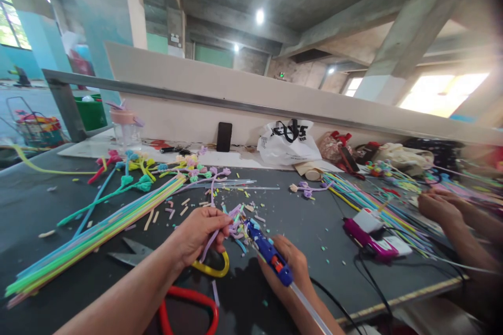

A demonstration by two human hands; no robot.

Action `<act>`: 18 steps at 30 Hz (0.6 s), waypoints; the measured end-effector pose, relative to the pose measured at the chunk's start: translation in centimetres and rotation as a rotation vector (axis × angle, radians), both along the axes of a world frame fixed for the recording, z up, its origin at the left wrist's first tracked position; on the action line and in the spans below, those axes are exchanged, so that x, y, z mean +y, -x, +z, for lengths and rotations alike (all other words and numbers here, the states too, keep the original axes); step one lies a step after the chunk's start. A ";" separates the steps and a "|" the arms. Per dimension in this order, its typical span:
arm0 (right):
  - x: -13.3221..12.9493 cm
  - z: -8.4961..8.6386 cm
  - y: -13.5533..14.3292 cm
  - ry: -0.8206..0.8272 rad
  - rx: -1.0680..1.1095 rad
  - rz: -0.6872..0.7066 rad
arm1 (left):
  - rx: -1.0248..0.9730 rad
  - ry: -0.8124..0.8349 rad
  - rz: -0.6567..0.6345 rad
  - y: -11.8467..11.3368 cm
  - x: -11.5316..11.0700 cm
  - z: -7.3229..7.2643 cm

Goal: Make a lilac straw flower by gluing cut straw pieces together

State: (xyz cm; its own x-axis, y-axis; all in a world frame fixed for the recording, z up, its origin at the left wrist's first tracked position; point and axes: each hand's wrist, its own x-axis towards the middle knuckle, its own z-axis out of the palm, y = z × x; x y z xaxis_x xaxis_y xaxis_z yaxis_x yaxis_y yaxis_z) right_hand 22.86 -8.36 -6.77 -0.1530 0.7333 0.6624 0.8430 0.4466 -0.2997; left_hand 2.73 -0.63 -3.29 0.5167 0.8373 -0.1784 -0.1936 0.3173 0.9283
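My left hand [206, 227] is closed on a lilac pipe cleaner [209, 245] near the middle of the table. In my right hand [288, 259] is a blue glue gun [269, 254], a clear glue stick [310, 308] coming out of its back end. The gun's tip points at small lilac pieces [236, 214] beside my left fingertips. Scissors with one yellow and one red handle [191, 293] lie open under my left forearm. Left of my hand is a bundle of long pastel pipe cleaners [106, 225].
Cut bits litter the dark table [314, 282]. Finished pipe-cleaner flowers [133, 180], a phone [224, 137], a lidded cup [126, 128] and a white bag [286, 141] stand or lie behind. At right are a magenta glue gun [371, 241], cables and another person's hands [442, 207].
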 end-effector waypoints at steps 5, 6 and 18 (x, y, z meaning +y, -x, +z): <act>0.2 1.2 -0.2 0.021 0.063 -0.004 | -0.073 0.098 -0.029 0.2 0.3 -0.1; 0.3 1.6 -0.5 0.035 0.042 -0.001 | -0.097 0.128 -0.021 0.3 0.5 -0.1; 4.6 3.7 -10.4 0.534 -0.244 -0.338 | -0.243 0.183 0.163 1.5 1.7 0.3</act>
State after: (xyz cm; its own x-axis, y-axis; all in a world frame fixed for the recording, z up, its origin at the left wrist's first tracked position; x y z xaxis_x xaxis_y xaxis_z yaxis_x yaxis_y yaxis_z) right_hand 33.30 -3.78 -3.06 0.0430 0.9843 0.1713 0.9818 -0.0099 -0.1898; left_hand 1.27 1.11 -3.00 0.4248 0.8779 -0.2211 -0.4640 0.4208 0.7795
